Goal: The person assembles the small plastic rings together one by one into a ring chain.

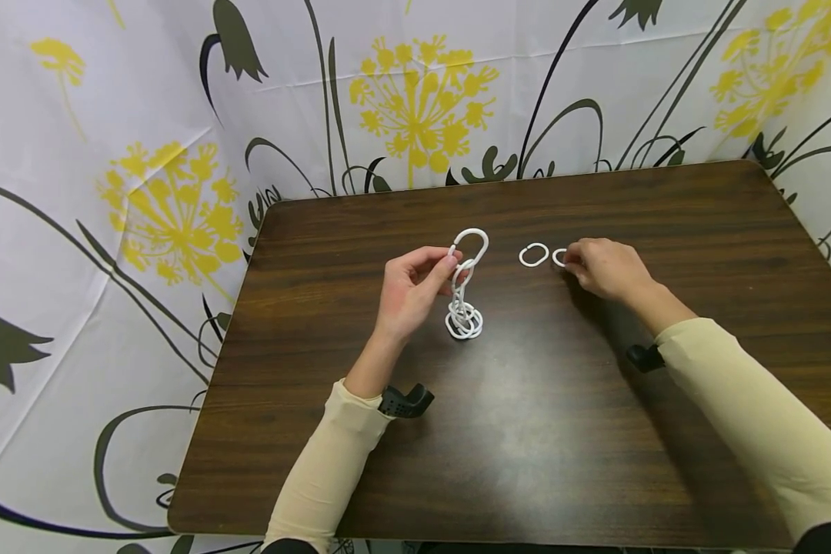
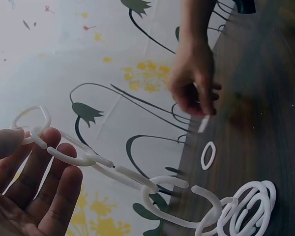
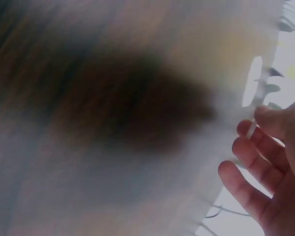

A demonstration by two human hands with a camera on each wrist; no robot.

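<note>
A chain of white plastic links point(image 1: 463, 318) hangs from my left hand point(image 1: 412, 291), its lower links heaped on the table. Thumb and fingers pinch the chain near its top, where one link point(image 1: 483, 240) arches above the fingertips. In the left wrist view several linked rings point(image 2: 170, 202) stretch from the hand down to the heap. Farther right, my right hand point(image 1: 605, 268) pinches a single white link point(image 1: 559, 258) between thumb and index finger, low over the table; the fingers hide part of it. Just left of it, a loose white link point(image 1: 534, 255) lies flat.
The dark wood-grain table point(image 1: 526, 431) reaches back to a white curtain point(image 1: 291, 100) with yellow and grey flower prints, which also hangs along the left side. A black wrist camera point(image 1: 406, 402) sits at the left cuff, another point(image 1: 644, 358) at the right.
</note>
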